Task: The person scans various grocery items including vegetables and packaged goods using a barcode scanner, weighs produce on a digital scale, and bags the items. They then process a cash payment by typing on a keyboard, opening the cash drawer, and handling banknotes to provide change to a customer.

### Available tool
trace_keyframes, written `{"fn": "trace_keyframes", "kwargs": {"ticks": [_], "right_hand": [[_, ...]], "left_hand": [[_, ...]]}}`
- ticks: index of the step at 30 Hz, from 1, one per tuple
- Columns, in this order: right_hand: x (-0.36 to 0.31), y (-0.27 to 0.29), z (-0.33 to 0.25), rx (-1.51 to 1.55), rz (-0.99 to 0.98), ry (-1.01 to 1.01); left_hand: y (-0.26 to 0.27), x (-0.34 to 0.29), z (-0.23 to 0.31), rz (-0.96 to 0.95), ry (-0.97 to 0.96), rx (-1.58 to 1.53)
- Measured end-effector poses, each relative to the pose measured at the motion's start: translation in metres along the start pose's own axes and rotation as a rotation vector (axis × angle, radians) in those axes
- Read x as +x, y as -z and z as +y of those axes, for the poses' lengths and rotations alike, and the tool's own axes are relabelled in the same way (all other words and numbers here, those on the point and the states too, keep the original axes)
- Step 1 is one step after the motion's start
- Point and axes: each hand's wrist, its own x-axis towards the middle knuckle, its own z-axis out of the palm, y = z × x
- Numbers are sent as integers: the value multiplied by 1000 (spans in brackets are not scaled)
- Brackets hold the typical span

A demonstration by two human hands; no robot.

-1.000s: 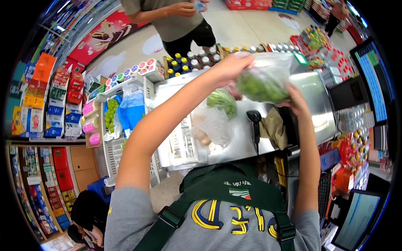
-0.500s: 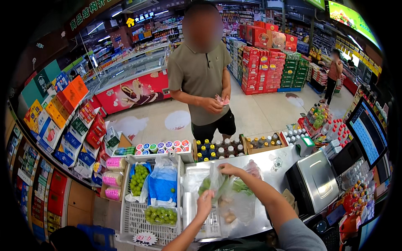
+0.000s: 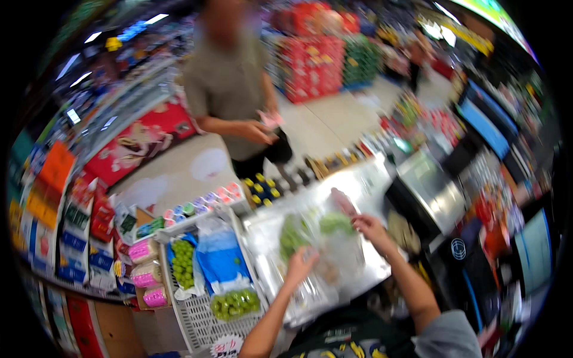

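My left hand is closed on the lower part of a clear plastic bag of leafy greens on the metal counter. To its right lies a second clear plastic bag, with greens at its far end and pale brownish lumps lower down. My right hand is at this bag's right edge, fingers pinched together on the plastic; motion blur softens the detail. Just beyond that hand is a pinkish-red item in what looks like plastic.
Left of the bags stands a white crate with green grapes and blue wrapping. Small bottles line the far edge. A boxy metal-topped machine and screens stand right. Across the counter, a person holds pink notes.
My view has swung, tilting the counter. My right hand has left the top of the left bag and moved right to the second bag. The left bag of greens now rests lower.
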Motion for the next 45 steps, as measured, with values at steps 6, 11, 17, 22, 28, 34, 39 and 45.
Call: {"fn": "trace_keyframes", "kwargs": {"ticks": [6, 11, 17, 22, 28, 34, 39, 45], "right_hand": [[-228, 85, 80, -197, 199, -386], [-344, 101, 122, 65, 374, -608], [-397, 114, 152, 22, 423, -600], [-459, 115, 189, -19, 303, -608], [-572, 138, 180, -38, 404, -828], [-649, 162, 169, 3, 590, -958], [-633, 211, 138, -305, 609, -790], [-603, 323, 110, -910, 1296, -308]], "left_hand": [[0, -16, 5, -46, 27, 76], [-27, -69, 50, 219, -179, 188], [-130, -142, 23, -293, 149, -81], [-203, -199, -129, 12, 1391, -920], [-233, -206, -272, 727, 1160, -1164], [-273, -206, -244, 869, 791, -665], [-297, -273, -258, 369, 1047, -655], [-382, -362, -203, -1079, 522, 126]]}}
